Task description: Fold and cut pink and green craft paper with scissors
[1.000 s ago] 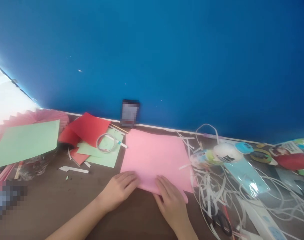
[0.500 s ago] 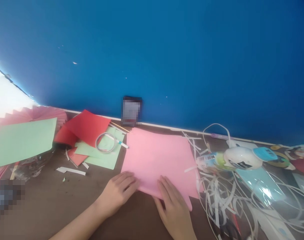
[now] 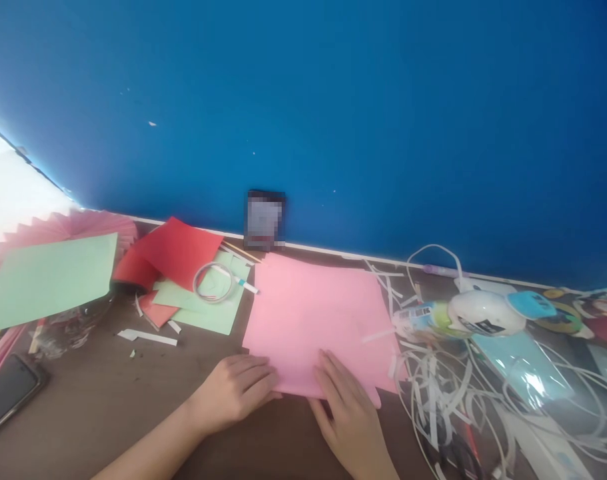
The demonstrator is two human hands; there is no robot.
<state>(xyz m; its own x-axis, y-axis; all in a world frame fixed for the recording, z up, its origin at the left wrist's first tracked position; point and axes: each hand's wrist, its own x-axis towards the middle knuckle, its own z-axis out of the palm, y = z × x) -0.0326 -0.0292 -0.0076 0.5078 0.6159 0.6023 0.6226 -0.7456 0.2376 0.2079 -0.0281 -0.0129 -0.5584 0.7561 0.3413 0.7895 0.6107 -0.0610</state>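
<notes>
A pink paper sheet [image 3: 318, 313] lies flat on the brown table [image 3: 108, 400], in front of a blue wall. My left hand [image 3: 236, 390] rests at the sheet's near left corner, fingers lying flat and pressing on its edge. My right hand [image 3: 346, 410] lies on the near edge to the right, fingers stretched out flat on the paper. Neither hand holds anything.
Left of the sheet lie red paper [image 3: 176, 250], green papers [image 3: 48, 277], a tape ring [image 3: 213, 281], a pleated pink fan [image 3: 68, 227] and a phone [image 3: 6, 393]. On the right sit white paper strips [image 3: 433, 380], a glue bottle [image 3: 483, 312] and plastic packets [image 3: 523, 363].
My left hand slid slightly toward me along the near edge of the pink sheet, and my right hand shifted a little right. The view drifted, bringing the phone into sight.
</notes>
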